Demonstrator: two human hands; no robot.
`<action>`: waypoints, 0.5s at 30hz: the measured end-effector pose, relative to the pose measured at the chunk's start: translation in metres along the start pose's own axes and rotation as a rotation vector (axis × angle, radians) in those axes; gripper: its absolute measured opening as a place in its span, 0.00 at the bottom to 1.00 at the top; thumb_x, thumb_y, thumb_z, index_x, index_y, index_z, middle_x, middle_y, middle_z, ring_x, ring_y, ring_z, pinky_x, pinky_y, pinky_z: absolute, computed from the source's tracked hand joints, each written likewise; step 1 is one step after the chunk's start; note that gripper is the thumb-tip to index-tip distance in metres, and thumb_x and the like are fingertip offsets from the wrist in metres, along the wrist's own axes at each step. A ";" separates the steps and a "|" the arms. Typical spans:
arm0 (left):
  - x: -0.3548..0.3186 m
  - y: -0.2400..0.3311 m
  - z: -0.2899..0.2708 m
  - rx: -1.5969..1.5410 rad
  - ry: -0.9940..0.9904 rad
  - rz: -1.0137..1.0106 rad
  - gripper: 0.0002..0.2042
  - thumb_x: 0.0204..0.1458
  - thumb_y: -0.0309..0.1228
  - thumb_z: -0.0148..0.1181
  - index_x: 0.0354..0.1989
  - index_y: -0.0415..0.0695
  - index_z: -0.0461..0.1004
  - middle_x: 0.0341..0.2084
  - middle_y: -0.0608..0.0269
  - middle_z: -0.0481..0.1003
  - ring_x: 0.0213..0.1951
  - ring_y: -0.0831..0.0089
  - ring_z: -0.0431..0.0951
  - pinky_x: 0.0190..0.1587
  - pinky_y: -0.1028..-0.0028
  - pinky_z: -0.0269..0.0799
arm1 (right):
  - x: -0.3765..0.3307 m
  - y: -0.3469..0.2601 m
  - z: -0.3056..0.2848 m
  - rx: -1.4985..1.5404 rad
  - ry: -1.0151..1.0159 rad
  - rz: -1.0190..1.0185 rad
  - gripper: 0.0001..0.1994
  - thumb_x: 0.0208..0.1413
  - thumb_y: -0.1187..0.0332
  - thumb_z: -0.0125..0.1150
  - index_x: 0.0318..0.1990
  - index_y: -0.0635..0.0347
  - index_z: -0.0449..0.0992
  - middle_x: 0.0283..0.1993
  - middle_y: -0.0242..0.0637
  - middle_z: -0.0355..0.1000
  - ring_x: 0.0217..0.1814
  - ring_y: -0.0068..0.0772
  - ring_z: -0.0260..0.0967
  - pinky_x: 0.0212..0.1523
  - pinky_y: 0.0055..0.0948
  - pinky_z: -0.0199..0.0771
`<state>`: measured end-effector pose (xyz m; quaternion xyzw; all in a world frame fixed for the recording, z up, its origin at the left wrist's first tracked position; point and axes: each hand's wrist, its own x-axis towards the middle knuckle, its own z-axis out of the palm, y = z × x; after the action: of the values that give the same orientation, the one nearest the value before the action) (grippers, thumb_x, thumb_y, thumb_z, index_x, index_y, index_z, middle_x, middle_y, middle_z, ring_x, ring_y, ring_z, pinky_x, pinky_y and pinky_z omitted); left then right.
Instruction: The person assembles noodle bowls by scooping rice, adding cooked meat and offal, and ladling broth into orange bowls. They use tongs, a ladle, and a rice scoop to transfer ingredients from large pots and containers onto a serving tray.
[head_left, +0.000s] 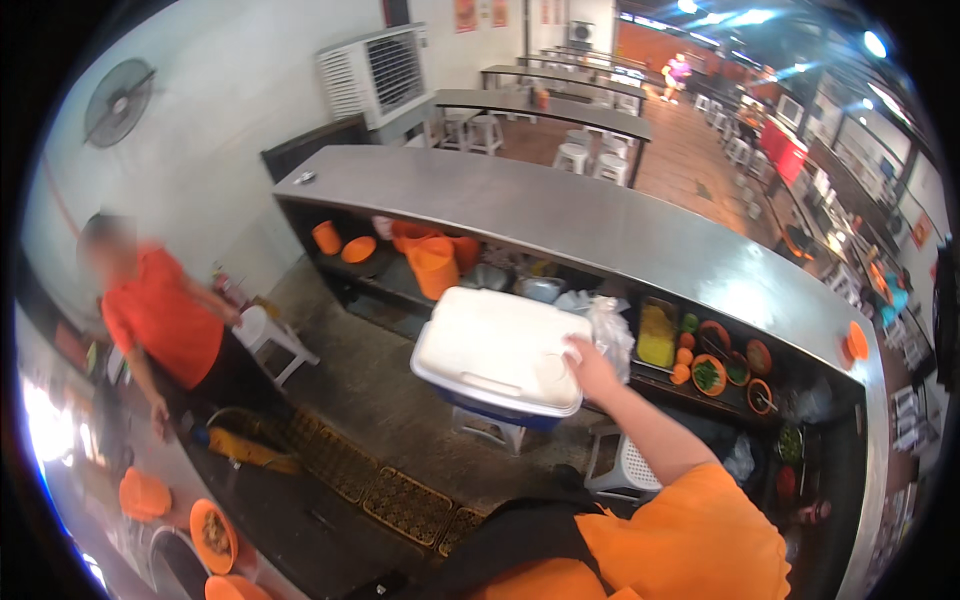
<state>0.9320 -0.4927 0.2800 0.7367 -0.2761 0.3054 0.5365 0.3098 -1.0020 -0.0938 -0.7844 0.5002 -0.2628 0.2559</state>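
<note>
Resting on the white lid of a blue cooler, the right hand lay flat, fingers spread and clamped on nothing.
Seen from the head view, the cooler sat on a small white stool just before the long steel desk; the left hand was out of sight. Another person in an orange shirt stood well apart.

White-lidded blue cooler, orange buckets, grey steel counter.
</note>
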 end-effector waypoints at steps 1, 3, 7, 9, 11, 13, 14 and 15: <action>-0.002 0.019 0.047 -0.087 -0.101 -0.022 0.21 0.64 0.43 0.49 0.53 0.37 0.70 0.48 0.62 0.72 0.53 0.72 0.71 0.58 0.74 0.65 | 0.017 0.036 -0.029 -0.156 0.092 0.045 0.23 0.64 0.56 0.52 0.58 0.64 0.70 0.62 0.58 0.65 0.66 0.56 0.61 0.66 0.44 0.59; -0.018 0.067 0.133 0.193 -0.561 0.045 0.19 0.66 0.40 0.47 0.56 0.39 0.70 0.42 0.65 0.70 0.47 0.78 0.69 0.58 0.73 0.62 | 0.034 0.107 -0.088 -0.475 0.233 0.238 0.31 0.62 0.47 0.51 0.59 0.68 0.68 0.65 0.61 0.59 0.69 0.59 0.55 0.67 0.47 0.57; -0.147 0.179 0.282 -0.029 -0.753 0.245 0.18 0.63 0.35 0.51 0.60 0.42 0.69 0.43 0.64 0.73 0.48 0.71 0.73 0.58 0.72 0.63 | 0.041 0.236 -0.214 -0.615 0.193 0.617 0.38 0.61 0.39 0.45 0.63 0.67 0.65 0.68 0.60 0.56 0.72 0.57 0.51 0.68 0.49 0.55; -0.212 0.243 0.342 -0.166 -1.044 0.255 0.23 0.52 0.24 0.59 0.58 0.42 0.69 0.46 0.59 0.74 0.50 0.67 0.74 0.56 0.66 0.66 | 0.045 0.294 -0.273 -0.555 0.167 0.730 0.38 0.60 0.39 0.46 0.62 0.67 0.66 0.68 0.59 0.57 0.71 0.55 0.52 0.68 0.48 0.56; -0.269 0.296 0.392 0.007 -1.190 0.704 0.23 0.44 0.27 0.65 0.52 0.40 0.73 0.49 0.50 0.74 0.54 0.53 0.72 0.57 0.63 0.67 | 0.060 0.351 -0.324 -0.522 0.141 0.829 0.37 0.60 0.39 0.47 0.61 0.67 0.67 0.66 0.58 0.59 0.70 0.54 0.54 0.68 0.47 0.57; -0.327 0.337 0.450 0.121 -1.395 0.906 0.26 0.42 0.36 0.69 0.52 0.42 0.74 0.50 0.49 0.74 0.55 0.51 0.72 0.58 0.59 0.68 | 0.081 0.404 -0.361 -0.566 0.171 0.917 0.40 0.60 0.38 0.46 0.66 0.66 0.60 0.70 0.57 0.53 0.74 0.54 0.47 0.70 0.50 0.51; -0.355 0.354 0.480 0.180 -1.516 0.905 0.28 0.43 0.42 0.69 0.54 0.44 0.74 0.51 0.46 0.73 0.54 0.50 0.72 0.58 0.58 0.68 | 0.089 0.429 -0.374 -0.608 0.225 0.942 0.41 0.60 0.38 0.46 0.67 0.66 0.58 0.72 0.57 0.51 0.75 0.54 0.45 0.71 0.51 0.49; -0.382 0.368 0.508 0.145 -1.597 0.930 0.29 0.46 0.46 0.67 0.55 0.45 0.73 0.53 0.44 0.72 0.54 0.48 0.72 0.58 0.59 0.67 | 0.096 0.452 -0.387 -0.656 0.268 0.981 0.42 0.60 0.38 0.46 0.69 0.65 0.56 0.73 0.57 0.48 0.76 0.53 0.43 0.72 0.52 0.47</action>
<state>0.4876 -1.0499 0.1026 0.5754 -0.8119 -0.0916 -0.0370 -0.2078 -1.3100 -0.0966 -0.4604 0.8863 -0.0429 0.0269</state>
